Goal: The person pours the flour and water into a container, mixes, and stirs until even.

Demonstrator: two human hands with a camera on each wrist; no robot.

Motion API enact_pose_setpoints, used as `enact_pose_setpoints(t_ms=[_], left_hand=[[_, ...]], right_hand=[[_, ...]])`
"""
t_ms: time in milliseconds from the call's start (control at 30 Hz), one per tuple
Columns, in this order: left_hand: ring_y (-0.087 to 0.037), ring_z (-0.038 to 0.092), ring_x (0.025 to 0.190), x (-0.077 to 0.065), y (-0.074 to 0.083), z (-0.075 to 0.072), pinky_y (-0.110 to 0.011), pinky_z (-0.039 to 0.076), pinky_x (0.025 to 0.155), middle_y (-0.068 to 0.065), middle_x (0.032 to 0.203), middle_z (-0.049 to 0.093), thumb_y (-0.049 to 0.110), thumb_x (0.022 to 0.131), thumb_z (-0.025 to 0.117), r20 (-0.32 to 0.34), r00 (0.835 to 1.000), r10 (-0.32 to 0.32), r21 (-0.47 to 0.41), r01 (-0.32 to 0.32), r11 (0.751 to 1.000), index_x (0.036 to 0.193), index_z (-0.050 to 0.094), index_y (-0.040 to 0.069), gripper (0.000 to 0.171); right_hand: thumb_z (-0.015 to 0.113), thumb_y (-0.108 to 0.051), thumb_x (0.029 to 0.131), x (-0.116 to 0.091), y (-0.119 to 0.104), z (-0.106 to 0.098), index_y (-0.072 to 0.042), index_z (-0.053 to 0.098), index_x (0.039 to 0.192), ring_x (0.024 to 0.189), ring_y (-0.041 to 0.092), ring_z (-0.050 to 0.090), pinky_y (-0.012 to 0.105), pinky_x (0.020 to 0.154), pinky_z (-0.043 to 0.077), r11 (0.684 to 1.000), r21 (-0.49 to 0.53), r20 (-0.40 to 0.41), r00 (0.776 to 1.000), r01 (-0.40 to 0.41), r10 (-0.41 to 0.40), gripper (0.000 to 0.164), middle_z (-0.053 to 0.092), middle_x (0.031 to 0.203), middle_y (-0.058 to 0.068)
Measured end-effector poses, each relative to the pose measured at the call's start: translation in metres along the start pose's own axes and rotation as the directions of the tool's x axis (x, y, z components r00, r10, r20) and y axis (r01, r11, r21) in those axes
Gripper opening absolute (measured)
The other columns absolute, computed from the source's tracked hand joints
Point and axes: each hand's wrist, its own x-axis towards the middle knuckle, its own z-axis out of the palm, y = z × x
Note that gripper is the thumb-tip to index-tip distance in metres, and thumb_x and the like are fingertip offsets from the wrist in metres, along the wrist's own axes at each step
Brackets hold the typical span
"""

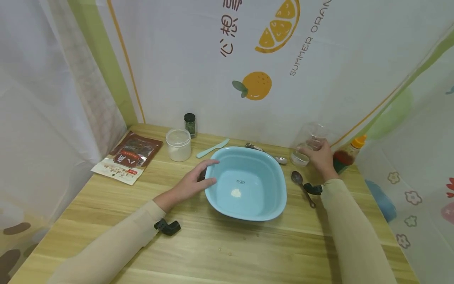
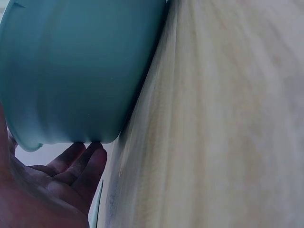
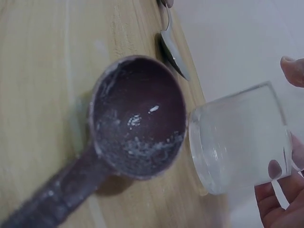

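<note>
A light blue basin (image 1: 244, 213), a small patch of white powder (image 1: 235, 193) on its floor, stands mid-table. My left hand (image 1: 189, 183) grips its left side, thumb over the rim and fingers (image 2: 92, 161) against the outer wall. At the back right, my right hand (image 1: 320, 156) is around a clear glass (image 3: 240, 137); its thumb and fingers lie to either side near the glass's upper end. Close to the right wrist lies a dark measuring spoon (image 3: 137, 114) with white residue in its bowl.
Behind the basin lie a pale green plastic knife (image 1: 213, 148) and a metal spoon (image 1: 281, 160). A white-filled jar (image 1: 179, 148), black-capped spice jar (image 1: 190, 125) and brown food packet (image 1: 134, 152) occupy the back left. An orange-capped squeeze bottle (image 1: 345, 156) stands right of my right hand.
</note>
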Motion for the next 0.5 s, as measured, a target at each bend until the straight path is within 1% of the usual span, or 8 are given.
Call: enact_pose_setpoints(t_ms=[167, 300, 400, 500], left_hand=[[-0.048, 0.06, 0.14, 0.0006, 0.0001, 0.0012, -0.041, 0.066, 0.099, -0.026, 0.17, 0.04, 0.016, 0.11, 0.065, 0.005, 1.0, -0.008, -0.003, 0.008, 1.0, 0.168, 0.043, 0.009, 0.062], [-0.047, 0.061, 0.14, 0.0013, 0.0011, 0.0017, -0.043, 0.065, 0.101, -0.024, 0.17, 0.042, 0.017, 0.11, 0.066, 0.005, 1.0, -0.014, 0.007, 0.014, 1.0, 0.168, 0.043, 0.011, 0.062], [-0.047, 0.06, 0.14, 0.0012, 0.0001, 0.0013, -0.043, 0.065, 0.102, -0.025, 0.17, 0.042, 0.017, 0.11, 0.065, 0.0, 1.0, -0.01, 0.01, 0.01, 1.0, 0.168, 0.043, 0.01, 0.062], [-0.047, 0.06, 0.14, 0.0005, -0.0006, 0.0006, -0.043, 0.065, 0.102, -0.026, 0.169, 0.042, 0.017, 0.11, 0.065, -0.011, 1.0, -0.009, 0.009, 0.009, 1.0, 0.167, 0.044, 0.009, 0.061]], right_hand=[[0.088, -0.038, 0.097, -0.0002, 0.0022, 0.0018, -0.001, 0.039, 0.164, 0.148, 0.039, 0.048, 0.055, 0.125, 0.042, 1.0, -0.014, 0.005, 1.0, -0.007, 0.008, 0.091, 0.057, 0.163, 0.019], [0.089, -0.038, 0.096, -0.0004, 0.0026, 0.0029, -0.002, 0.037, 0.166, 0.15, 0.039, 0.048, 0.056, 0.127, 0.04, 1.0, 0.003, 0.013, 1.0, -0.025, 0.025, 0.094, 0.056, 0.163, 0.02], [0.089, -0.037, 0.097, 0.0005, 0.0032, 0.0035, -0.003, 0.034, 0.169, 0.152, 0.04, 0.048, 0.056, 0.129, 0.039, 0.999, 0.019, 0.019, 0.999, -0.034, 0.034, 0.096, 0.055, 0.164, 0.02], [0.087, -0.035, 0.099, 0.0021, 0.0038, 0.0044, -0.005, 0.03, 0.172, 0.153, 0.042, 0.047, 0.057, 0.128, 0.04, 0.999, 0.038, 0.04, 0.999, -0.02, 0.018, 0.097, 0.052, 0.166, 0.022]])
